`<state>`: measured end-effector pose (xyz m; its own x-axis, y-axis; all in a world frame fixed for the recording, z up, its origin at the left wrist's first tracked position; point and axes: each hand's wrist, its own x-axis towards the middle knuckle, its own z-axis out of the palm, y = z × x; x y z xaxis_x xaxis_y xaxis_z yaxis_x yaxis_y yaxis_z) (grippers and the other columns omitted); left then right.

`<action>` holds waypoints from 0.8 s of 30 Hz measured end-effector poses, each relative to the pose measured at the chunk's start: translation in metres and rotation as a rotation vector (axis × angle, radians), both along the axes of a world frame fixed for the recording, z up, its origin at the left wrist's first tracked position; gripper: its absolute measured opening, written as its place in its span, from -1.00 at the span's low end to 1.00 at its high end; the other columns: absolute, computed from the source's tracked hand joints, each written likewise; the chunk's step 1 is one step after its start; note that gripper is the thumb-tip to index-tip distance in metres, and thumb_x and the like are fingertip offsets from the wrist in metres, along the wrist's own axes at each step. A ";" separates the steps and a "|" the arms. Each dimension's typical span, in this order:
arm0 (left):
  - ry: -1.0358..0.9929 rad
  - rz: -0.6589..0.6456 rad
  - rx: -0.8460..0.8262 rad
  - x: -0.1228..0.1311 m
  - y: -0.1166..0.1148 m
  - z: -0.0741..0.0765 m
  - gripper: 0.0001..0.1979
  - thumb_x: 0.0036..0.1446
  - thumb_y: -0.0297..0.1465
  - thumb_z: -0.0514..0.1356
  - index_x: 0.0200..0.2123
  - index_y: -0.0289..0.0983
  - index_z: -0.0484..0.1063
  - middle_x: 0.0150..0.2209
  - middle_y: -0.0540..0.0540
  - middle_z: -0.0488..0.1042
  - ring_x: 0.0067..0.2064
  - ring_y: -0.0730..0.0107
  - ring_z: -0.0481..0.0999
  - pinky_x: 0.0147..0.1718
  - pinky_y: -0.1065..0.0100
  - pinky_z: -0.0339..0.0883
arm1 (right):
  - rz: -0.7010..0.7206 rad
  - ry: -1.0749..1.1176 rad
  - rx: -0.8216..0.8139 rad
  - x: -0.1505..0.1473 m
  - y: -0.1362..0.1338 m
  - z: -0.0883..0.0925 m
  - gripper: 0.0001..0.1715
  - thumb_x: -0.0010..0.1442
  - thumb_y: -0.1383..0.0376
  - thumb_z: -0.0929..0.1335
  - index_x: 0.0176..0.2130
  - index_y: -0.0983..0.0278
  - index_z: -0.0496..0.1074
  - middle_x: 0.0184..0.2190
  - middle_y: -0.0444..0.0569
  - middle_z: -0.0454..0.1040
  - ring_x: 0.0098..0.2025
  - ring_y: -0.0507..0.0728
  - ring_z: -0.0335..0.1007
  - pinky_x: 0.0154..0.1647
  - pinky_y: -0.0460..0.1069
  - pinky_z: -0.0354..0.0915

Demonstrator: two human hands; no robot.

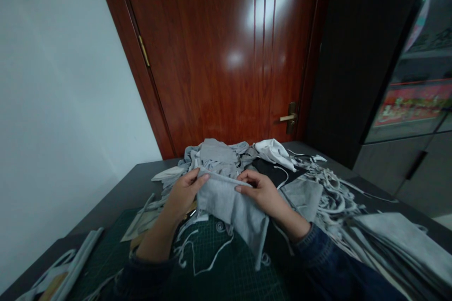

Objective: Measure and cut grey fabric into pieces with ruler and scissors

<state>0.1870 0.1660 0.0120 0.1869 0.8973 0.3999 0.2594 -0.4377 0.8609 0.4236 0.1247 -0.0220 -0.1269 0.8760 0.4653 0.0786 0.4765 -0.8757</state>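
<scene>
Left hand: I see the left hand (pixel 183 193) at the centre of the frame; its thumb and fingers are pinched closed on the left end of the top edge of a light grey rectangular piece of soft fabric (pixel 229 209)
Right hand: the right hand (pixel 263 193) pinches the right end of the same edge, with the fingers curled over it in a narrow grip
Grey piece: it is lifted a little above the dark green cutting mat with grid lines (pixel 219 268); its lower part hangs toward the lower right of the frame
Axis: the held edge runs left to right, almost level, between the two hands; each hand is at one end, so neither is nearer
Behind: a heap of grey fabric pieces (pixel 215 155) and a white crumpled cloth (pixel 275 151) lie just above the hands in the frame
Right side: a tangle of thin pale fabric strips (pixel 332 188) lies there; a stack of flat grey pieces (pixel 395 240) is at the lower right
Surface: all of this lies on a dark grey table (pixel 116 197)
</scene>
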 end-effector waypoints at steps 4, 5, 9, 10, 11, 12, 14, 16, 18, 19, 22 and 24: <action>-0.106 0.066 0.034 -0.003 -0.002 0.004 -0.72 0.02 -0.16 0.30 -0.28 -0.22 0.49 -0.42 0.03 0.52 -0.33 0.35 0.48 -0.30 0.35 0.33 | -0.127 -0.037 0.048 0.014 0.007 -0.001 -0.84 0.00 0.27 0.47 -0.36 0.23 0.45 -0.39 -0.17 0.41 -0.28 0.12 0.32 -0.22 -0.01 0.18; -0.128 0.069 0.031 -0.003 -0.003 0.005 -0.71 0.01 -0.17 0.31 -0.25 -0.22 0.48 -0.43 0.05 0.51 -0.33 0.36 0.48 -0.30 0.36 0.33 | -0.139 -0.037 0.050 0.016 0.008 -0.002 -0.84 0.00 0.28 0.47 -0.37 0.22 0.43 -0.39 -0.17 0.40 -0.28 0.13 0.31 -0.21 -0.01 0.18; -0.167 0.075 -0.033 -0.003 -0.006 0.008 -0.66 -0.03 -0.14 0.33 -0.23 -0.23 0.51 -0.39 0.02 0.56 -0.34 0.35 0.50 -0.33 0.37 0.38 | -0.130 -0.005 0.064 0.021 0.012 -0.006 -0.82 0.00 0.28 0.47 -0.39 0.22 0.39 -0.41 -0.18 0.38 -0.29 0.12 0.30 -0.22 -0.01 0.18; -0.187 0.080 -0.052 -0.003 -0.006 0.009 -0.65 -0.03 -0.13 0.33 -0.24 -0.23 0.53 -0.37 0.01 0.56 -0.33 0.34 0.51 -0.33 0.35 0.40 | -0.127 0.006 0.065 0.021 0.012 -0.006 -0.82 0.00 0.28 0.47 -0.39 0.22 0.39 -0.41 -0.18 0.38 -0.30 0.11 0.30 -0.23 -0.01 0.18; -0.212 0.085 -0.068 -0.003 -0.007 0.009 -0.64 -0.04 -0.12 0.33 -0.24 -0.24 0.54 -0.36 0.00 0.57 -0.32 0.32 0.52 -0.33 0.34 0.43 | -0.124 0.017 0.063 0.022 0.013 -0.006 -0.81 -0.01 0.27 0.47 -0.38 0.22 0.39 -0.41 -0.18 0.38 -0.30 0.11 0.30 -0.23 -0.02 0.18; -0.239 0.087 -0.083 -0.002 -0.007 0.009 -0.63 -0.05 -0.11 0.34 -0.25 -0.24 0.55 -0.35 -0.01 0.56 -0.31 0.31 0.52 -0.32 0.32 0.45 | -0.121 0.026 0.059 0.022 0.013 -0.006 -0.81 -0.01 0.27 0.48 -0.39 0.22 0.39 -0.41 -0.19 0.38 -0.30 0.11 0.30 -0.24 -0.02 0.18; -0.281 0.075 -0.110 -0.002 -0.007 0.008 -0.61 -0.07 -0.10 0.36 -0.26 -0.25 0.56 -0.35 -0.02 0.55 -0.30 0.29 0.53 -0.31 0.29 0.48 | -0.114 0.026 0.040 0.024 0.012 -0.004 -0.79 -0.03 0.26 0.49 -0.40 0.22 0.40 -0.41 -0.18 0.38 -0.30 0.10 0.31 -0.24 -0.02 0.19; -0.295 0.054 -0.129 -0.001 -0.007 0.007 -0.60 -0.06 -0.09 0.35 -0.25 -0.27 0.56 -0.35 -0.03 0.54 -0.30 0.29 0.52 -0.30 0.29 0.48 | -0.108 -0.009 0.024 0.026 0.011 -0.001 -0.78 -0.04 0.24 0.49 -0.40 0.22 0.41 -0.41 -0.18 0.39 -0.31 0.11 0.33 -0.24 -0.02 0.20; -0.285 0.071 -0.116 0.000 -0.005 0.004 -0.61 -0.02 -0.09 0.31 -0.26 -0.27 0.54 -0.37 -0.02 0.52 -0.33 0.31 0.51 -0.32 0.30 0.47 | -0.097 -0.080 0.014 0.029 0.009 0.002 -0.78 -0.01 0.19 0.50 -0.37 0.22 0.45 -0.41 -0.17 0.42 -0.30 0.12 0.36 -0.24 -0.01 0.21; -0.274 0.096 -0.099 0.001 -0.003 0.002 -0.63 0.01 -0.08 0.27 -0.26 -0.26 0.53 -0.39 0.00 0.50 -0.35 0.32 0.50 -0.34 0.31 0.46 | -0.084 -0.122 0.005 0.030 0.008 0.004 -0.78 0.03 0.16 0.49 -0.34 0.22 0.48 -0.40 -0.15 0.45 -0.29 0.13 0.37 -0.24 -0.01 0.21; -0.238 0.206 -0.026 0.002 0.000 -0.002 -0.70 0.09 -0.13 0.16 -0.27 -0.23 0.48 -0.42 0.03 0.45 -0.39 0.34 0.46 -0.38 0.33 0.40 | -0.035 -0.224 -0.026 0.033 0.006 0.005 -0.75 0.13 0.14 0.43 -0.24 0.23 0.56 -0.31 -0.07 0.55 -0.21 0.19 0.44 -0.15 0.03 0.24; -0.218 0.268 0.026 0.002 -0.001 -0.002 -0.77 0.11 -0.19 0.13 -0.29 -0.20 0.46 -0.41 0.03 0.45 -0.33 0.31 0.45 -0.32 0.33 0.37 | -0.029 -0.254 -0.030 0.034 0.006 0.005 -0.76 0.09 0.23 0.42 -0.20 0.23 0.58 -0.22 -0.04 0.60 -0.13 0.21 0.46 -0.07 0.05 0.25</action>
